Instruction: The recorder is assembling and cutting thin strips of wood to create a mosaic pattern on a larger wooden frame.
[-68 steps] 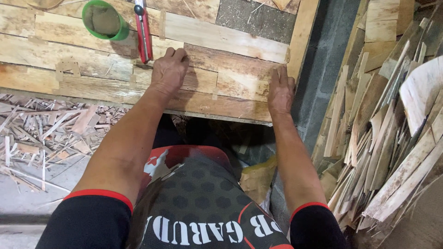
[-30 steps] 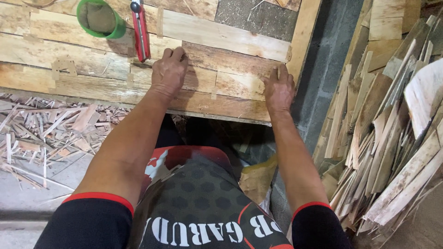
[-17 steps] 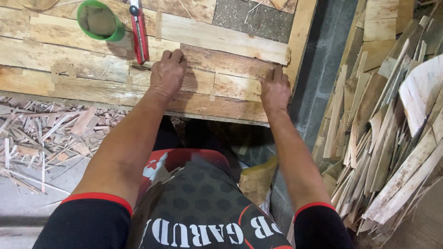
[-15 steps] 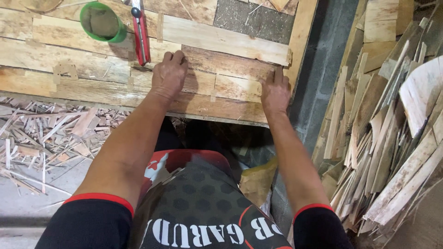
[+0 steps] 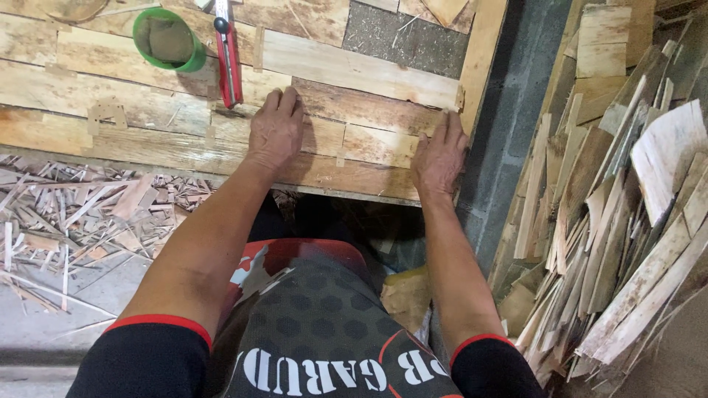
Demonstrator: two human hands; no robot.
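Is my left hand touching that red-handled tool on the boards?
Apart. In the head view, bare wood shows between the left hand and the red-handled tool.

Grey concrete floor (image 5: 88,295) at lower left, littered with wood splinters (image 5: 66,214). Grey block wall (image 5: 516,110) runs along the right. Wood offcuts (image 5: 627,184) heaped far right. Even daylight.

I note pale yellow-brown wooden sheets (image 5: 346,70), a bright green cup (image 5: 168,40), a red-handled tool (image 5: 227,55), grey concrete floor (image 5: 88,295), and my black shirt (image 5: 324,339) with red trim and hexagon pattern.
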